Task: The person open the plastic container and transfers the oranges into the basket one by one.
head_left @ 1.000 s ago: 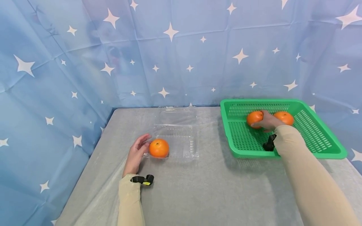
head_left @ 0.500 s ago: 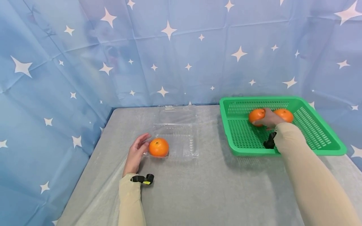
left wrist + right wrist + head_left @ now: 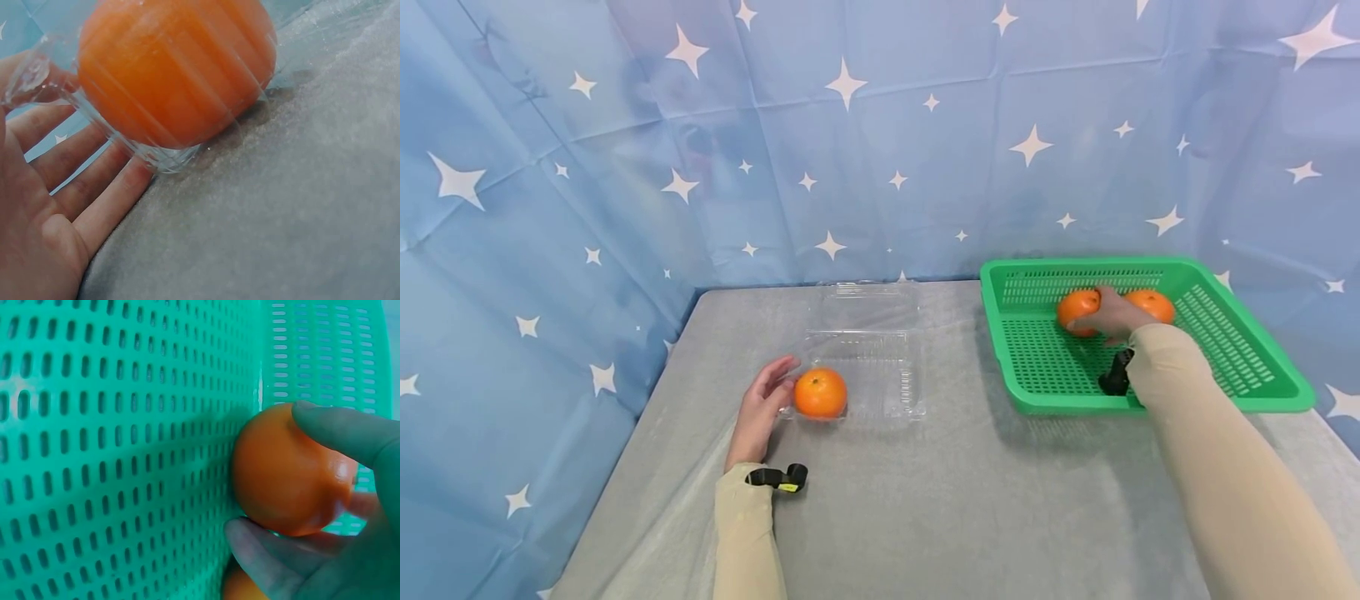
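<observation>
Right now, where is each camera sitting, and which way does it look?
Head: worn up high, looking forward and down at the grey table, clear box, green basket; both sleeved arms show.
Left wrist: low beside the left hand, facing the boxed orange; palm and fingers show.
Right wrist: inside the basket, facing the gripped orange; right hand shows.
Shared: the head view sees both those oranges.
</observation>
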Tool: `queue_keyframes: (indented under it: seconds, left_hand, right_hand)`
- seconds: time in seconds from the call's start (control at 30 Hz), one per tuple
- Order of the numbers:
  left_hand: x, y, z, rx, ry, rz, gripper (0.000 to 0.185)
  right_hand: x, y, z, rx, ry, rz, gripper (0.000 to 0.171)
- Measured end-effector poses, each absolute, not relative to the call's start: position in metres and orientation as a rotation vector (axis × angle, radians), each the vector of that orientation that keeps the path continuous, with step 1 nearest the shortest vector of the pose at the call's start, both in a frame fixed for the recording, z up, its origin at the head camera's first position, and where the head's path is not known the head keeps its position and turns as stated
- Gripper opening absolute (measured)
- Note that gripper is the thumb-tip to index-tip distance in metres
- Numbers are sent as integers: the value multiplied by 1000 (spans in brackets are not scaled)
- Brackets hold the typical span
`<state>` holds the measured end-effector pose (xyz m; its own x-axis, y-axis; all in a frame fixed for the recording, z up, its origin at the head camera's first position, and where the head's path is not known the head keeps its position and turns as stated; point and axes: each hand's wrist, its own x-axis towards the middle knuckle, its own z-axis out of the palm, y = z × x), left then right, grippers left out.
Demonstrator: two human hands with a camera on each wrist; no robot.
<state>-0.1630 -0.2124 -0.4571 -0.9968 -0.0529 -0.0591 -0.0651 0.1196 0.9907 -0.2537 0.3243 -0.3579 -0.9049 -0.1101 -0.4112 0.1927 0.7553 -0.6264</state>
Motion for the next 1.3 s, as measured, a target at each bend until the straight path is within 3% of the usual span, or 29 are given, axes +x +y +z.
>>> queue_keyframes:
  seconds: [0.73, 1.3]
  left_hand:
    - [-164, -210, -456, -126, 2339, 2083, 43]
    - [-162, -211, -457, -66, 2315, 2112, 42]
  right_hand:
    - [-244, 328, -331, 11, 2574, -843, 88]
    - [-247, 328, -316, 17, 2909, -740, 70]
